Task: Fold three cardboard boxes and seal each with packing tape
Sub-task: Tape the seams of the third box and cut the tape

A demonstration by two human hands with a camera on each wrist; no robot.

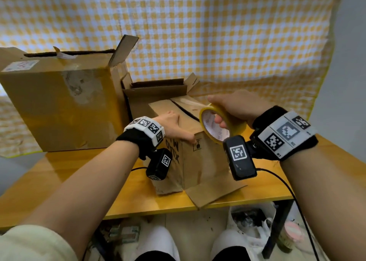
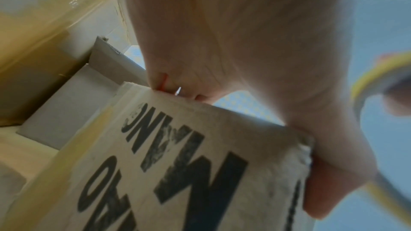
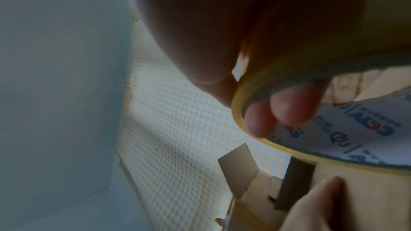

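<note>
A small brown cardboard box [image 1: 206,161] with black print stands in the middle of the wooden table, one bottom flap [image 1: 213,193] splayed toward me. My left hand [image 1: 176,125] holds its near top corner, fingers on the top and thumb [image 2: 329,187] wrapped over the corner. The right hand [image 1: 235,106] grips a yellow roll of packing tape [image 1: 208,122] just above the box's right side, with fingers [image 3: 289,110] hooked through the core. A clear strip of tape [image 1: 191,102] runs from the roll over the top flaps, where a dark gap still shows along the seam.
A large taped box [image 1: 59,106] stands at the back left, and a smaller open box [image 1: 158,94] sits directly behind the one I hold. Checked yellow cloth [image 1: 217,33] hangs behind. A black cable [image 1: 281,175] trails over the table's [image 1: 79,173] right edge; bags [image 1: 253,221] lie underneath.
</note>
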